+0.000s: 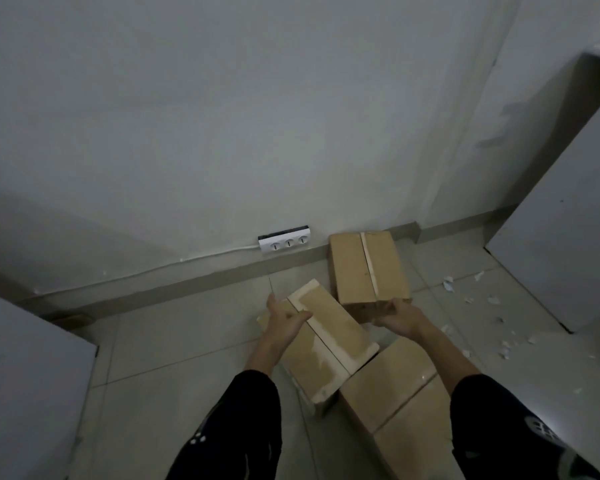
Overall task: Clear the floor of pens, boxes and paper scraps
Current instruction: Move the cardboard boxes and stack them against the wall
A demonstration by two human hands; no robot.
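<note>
Three taped cardboard boxes lie on the tiled floor. The far box [366, 268] rests against the baseboard; my right hand [400, 318] grips its near lower corner. The middle box [326, 344] lies tilted, and my left hand [284, 320] rests with spread fingers on its far left edge. The nearest box [395, 393] sits below, between my forearms. White paper scraps [492, 317] are scattered on the floor to the right. No pen is visible.
A white power strip [284, 242] with a cable sits on the wall above the baseboard. A white cabinet panel [561, 237] stands at right, and a grey surface [21, 382] fills the lower left. Bare floor tiles [174, 358] lie left of the boxes.
</note>
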